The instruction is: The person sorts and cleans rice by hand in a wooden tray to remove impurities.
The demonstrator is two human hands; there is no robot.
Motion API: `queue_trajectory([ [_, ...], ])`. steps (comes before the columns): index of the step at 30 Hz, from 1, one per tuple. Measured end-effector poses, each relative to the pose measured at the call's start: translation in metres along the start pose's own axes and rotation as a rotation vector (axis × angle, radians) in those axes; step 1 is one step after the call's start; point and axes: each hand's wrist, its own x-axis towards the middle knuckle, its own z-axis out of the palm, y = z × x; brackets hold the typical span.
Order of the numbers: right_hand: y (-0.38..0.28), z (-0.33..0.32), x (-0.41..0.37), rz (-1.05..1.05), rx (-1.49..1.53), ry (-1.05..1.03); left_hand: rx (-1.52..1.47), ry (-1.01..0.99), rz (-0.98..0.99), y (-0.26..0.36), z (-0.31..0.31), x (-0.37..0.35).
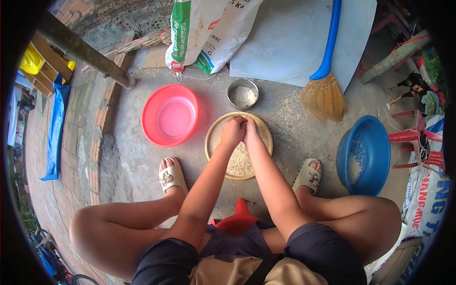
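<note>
A round, shallow tray [207,142] with a pale rim lies on the ground between my feet, spread with pale grain. Over its far half my left hand [232,131] and my right hand [251,130] meet, fingers closed together; what they hold, if anything, is hidden. Just beyond the tray stands a small metal bowl [243,95] with pale grain in it. To its left is a pink basin [171,115] with nothing visible inside. A blue basin [373,156] on the right has some pale grain on its inner wall.
A blue-handled broom [325,97] leans over a grey sheet [285,42], near scattered grain on the ground. Printed sacks [199,35] stand behind the pink basin. A dark chicken [412,86] and a red plastic stool [418,137] are at the right. A pole [85,50] crosses the upper left.
</note>
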Motion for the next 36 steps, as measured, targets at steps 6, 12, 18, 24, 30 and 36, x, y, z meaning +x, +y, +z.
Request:
queue_trajectory([
  [6,-0.023,-0.002,0.010,0.085,0.356,0.263,-0.051,0.023,-0.025,-0.011,-0.012,0.006],
  [12,-0.104,0.099,-0.047,0.003,-0.096,0.179,-0.043,0.181,-0.143,-0.038,-0.031,0.017],
  [18,-0.047,0.010,0.003,-0.471,-0.861,0.403,-0.236,0.140,-0.361,-0.060,-0.037,0.017],
  [24,0.015,-0.032,-0.051,-0.948,-1.766,0.237,-0.810,0.103,-0.633,-0.054,-0.045,0.013],
  [30,0.023,-0.048,-0.053,-0.943,-1.666,0.009,-1.215,0.189,-0.879,-0.075,-0.032,0.004],
  [36,0.031,-0.020,-0.040,-0.899,-1.293,0.191,-1.309,0.238,-1.073,-0.091,-0.008,-0.009],
])
